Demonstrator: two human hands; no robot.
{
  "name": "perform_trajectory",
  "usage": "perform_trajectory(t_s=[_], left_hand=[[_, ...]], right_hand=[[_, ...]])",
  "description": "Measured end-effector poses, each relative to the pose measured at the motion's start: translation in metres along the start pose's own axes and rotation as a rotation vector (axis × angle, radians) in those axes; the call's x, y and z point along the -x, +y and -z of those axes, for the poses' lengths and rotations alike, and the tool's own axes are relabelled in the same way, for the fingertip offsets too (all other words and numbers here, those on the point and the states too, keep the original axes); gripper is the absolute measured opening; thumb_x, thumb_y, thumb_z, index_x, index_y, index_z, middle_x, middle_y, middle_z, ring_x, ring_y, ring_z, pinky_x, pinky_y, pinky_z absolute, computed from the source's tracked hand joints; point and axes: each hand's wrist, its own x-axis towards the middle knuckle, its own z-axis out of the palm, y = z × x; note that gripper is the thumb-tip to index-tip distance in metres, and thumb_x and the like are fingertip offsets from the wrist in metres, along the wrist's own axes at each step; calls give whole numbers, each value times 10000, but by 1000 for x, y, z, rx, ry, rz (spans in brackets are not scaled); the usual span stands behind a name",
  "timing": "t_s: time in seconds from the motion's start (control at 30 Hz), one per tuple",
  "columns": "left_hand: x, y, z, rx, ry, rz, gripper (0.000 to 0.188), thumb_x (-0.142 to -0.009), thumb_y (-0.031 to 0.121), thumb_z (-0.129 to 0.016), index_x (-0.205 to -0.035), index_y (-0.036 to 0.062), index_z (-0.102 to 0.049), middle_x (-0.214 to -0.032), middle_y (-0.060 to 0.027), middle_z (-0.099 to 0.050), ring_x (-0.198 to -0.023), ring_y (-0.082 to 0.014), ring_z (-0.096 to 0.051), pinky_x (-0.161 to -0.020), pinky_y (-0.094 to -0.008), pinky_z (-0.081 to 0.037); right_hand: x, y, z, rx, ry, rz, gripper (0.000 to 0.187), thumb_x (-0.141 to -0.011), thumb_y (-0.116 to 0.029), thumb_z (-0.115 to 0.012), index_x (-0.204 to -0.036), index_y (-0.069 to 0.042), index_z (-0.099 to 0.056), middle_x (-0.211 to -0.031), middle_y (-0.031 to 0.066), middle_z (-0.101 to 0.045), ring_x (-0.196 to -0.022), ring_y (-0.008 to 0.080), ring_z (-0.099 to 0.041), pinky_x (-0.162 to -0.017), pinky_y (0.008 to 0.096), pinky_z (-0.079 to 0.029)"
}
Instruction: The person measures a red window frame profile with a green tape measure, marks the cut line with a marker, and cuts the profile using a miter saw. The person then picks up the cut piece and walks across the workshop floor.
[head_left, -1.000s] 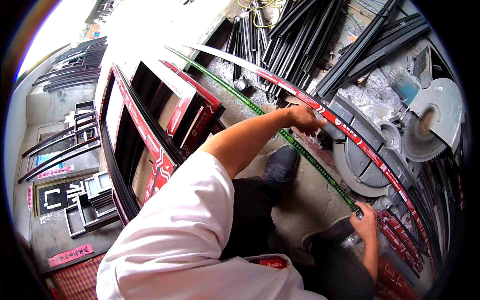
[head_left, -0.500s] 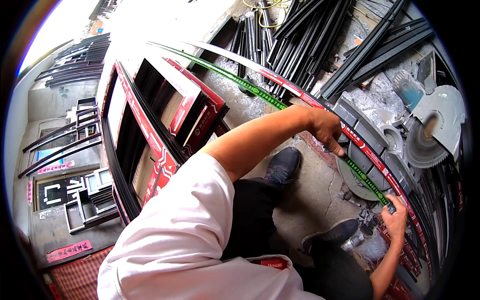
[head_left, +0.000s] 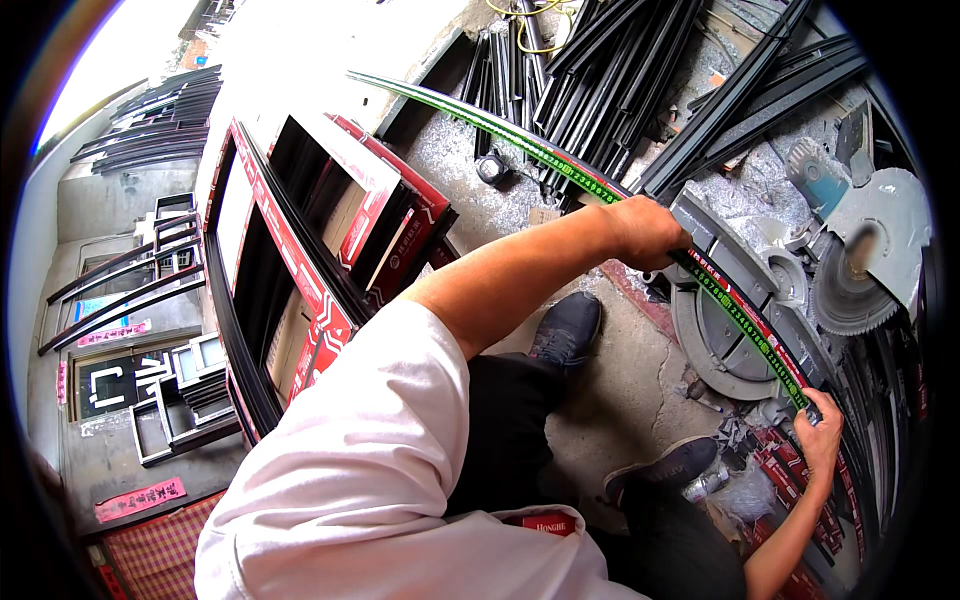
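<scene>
Change over the last second: green tape (head_left: 742, 325) was running across open floor, well apart from the red-filmed strip (head_left: 735, 296). Half a second ago only its right end was close to the strip. Now it lies along the strip on both sides of the left hand, covering much of the red face. Meaning: marks and strip edge run together, so length can be read against the strip directly.

Left hand (head_left: 650, 235): closed over strip and tape together, about mid-span, back of the hand up. Fingertips hidden underneath, so can't tell how hard the grip presses. It was pointing over the strip a second ago, then pinching the tape.

Right hand (head_left: 820, 432): clamped on the tape's lower right end, at the strip's near edge. It has come up from beside the shoe (head_left: 665, 470). Whatever sits inside that grip is mostly covered.

Strip position: crosses over the grey saw base (head_left: 700, 352), bowed by the lens. Can't tell if it touches the base all along. Saw blade (head_left: 850, 290) stands just to the right, clear of both hands. Dark profiles (head_left: 625, 85) lie beyond, on the dusty floor; red-filmed frames (head_left: 285, 265) lean at left, apart from the tape.
</scene>
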Motion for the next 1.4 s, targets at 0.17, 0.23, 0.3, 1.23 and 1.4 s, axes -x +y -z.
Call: perform_trajectory(t_s=[0.17, 0.23, 0.3, 1.23, 1.4], left_hand=[[-4, -7, -7, -21, 41, 3, 243, -922, 290, -673, -1087, 116, -712, -915, -170, -757, -897, -404, -748, -826, -522, -597], [-3, -8, -9, -20, 53, -2, 243, -920, 292, -672, -1084, 117, -710, -914, -169, -755, -895, -402, -747, -827, -524, -596], [-2, -6, -7, -17, 35, 25, 244, -917, 286, -670, -1085, 114, -708, -936, -172, -755, -921, -397, -745, -845, -523, -591], [7, -38, -30, -61, 172, -12, 324, -842, 196, -700, -1141, 76, -744, -1141, -144, -733, -1178, -339, -674, -1056, -446, -536], [0, -37, -19, 67, 78, 39, 370, -890, 144, -701, -1257, 159, -744, -1140, -132, -698, -1163, -364, -664, -1024, -460, -544]], right_hand=[[0, 3, -1, -20, 4, -22, 351, -807, -3, -639, -1142, 80, -702, -1017, 188, -703, -950, 300, -691, -921, 367, -517], [0, 2, -1, -7, 6, -16, 346, -810, -6, -639, -1140, 80, -699, -1018, 189, -703, -950, 299, -691, -921, 367, -517], [-2, 1, -1, 2, 4, -14, 342, -813, -8, -638, -1139, 79, -698, -1019, 190, -702, -952, 298, -691, -921, 367, -516], [-29, -23, -24, 23, -25, 22, 348, -836, -16, -655, -1173, 57, -706, -1103, 206, -725, -1037, 338, -711, -962, 391, -524], [-25, 1, -27, 34, 42, 105, 338, -841, -47, -679, -1165, 43, -713, -1101, 225, -724, -1045, 380, -709, -948, 407, -536]])
